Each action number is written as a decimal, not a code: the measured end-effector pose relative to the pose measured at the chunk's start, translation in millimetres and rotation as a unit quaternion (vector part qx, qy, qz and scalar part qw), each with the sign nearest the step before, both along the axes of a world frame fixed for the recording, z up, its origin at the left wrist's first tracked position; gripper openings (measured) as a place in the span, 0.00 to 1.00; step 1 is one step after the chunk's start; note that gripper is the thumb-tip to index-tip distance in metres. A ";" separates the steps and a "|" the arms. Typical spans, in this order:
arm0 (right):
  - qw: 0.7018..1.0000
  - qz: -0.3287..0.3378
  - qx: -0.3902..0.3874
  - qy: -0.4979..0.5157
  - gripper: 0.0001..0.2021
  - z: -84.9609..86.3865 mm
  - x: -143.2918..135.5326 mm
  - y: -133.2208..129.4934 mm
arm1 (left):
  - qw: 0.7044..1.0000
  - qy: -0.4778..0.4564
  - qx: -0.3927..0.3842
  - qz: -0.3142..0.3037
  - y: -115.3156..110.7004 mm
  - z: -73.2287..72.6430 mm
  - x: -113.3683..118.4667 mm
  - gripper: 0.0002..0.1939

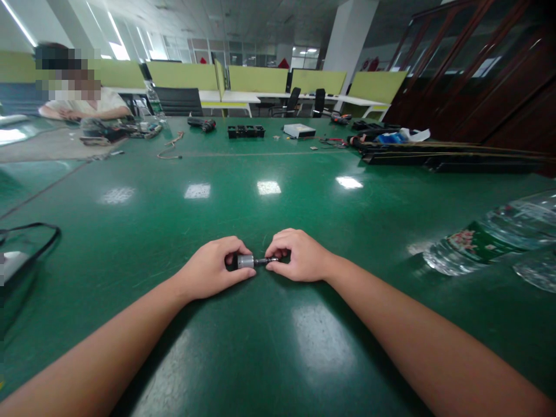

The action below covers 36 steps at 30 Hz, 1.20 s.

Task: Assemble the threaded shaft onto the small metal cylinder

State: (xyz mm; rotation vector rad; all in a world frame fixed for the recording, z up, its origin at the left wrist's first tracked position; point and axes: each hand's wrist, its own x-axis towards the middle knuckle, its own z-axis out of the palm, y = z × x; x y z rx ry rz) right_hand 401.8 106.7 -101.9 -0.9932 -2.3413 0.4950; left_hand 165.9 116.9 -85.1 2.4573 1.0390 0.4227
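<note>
A small silver cylinder (246,262) with a dark left end lies between the thumb and fingers of my left hand (212,267). From its right side a thin dark metal shaft (261,262) runs to my right hand (300,256), whose thumb and fingertips pinch its far end. Both hands are close together, low over the green table (269,214). My fingers partly hide both ends of the piece.
Clear plastic bottles (486,240) stand at the right. A black cable (54,231) is at the left edge. Along the back lie a black part (246,131), a white box (299,131) and dark long bars (452,156). A person (87,101) sits at the far left.
</note>
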 end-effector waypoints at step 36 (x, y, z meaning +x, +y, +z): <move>0.995 0.005 -0.083 0.050 0.11 1.9 -4.1 -4.4 | 1.000 -0.015 -0.024 -0.012 -0.8 2.0 0.0 0.14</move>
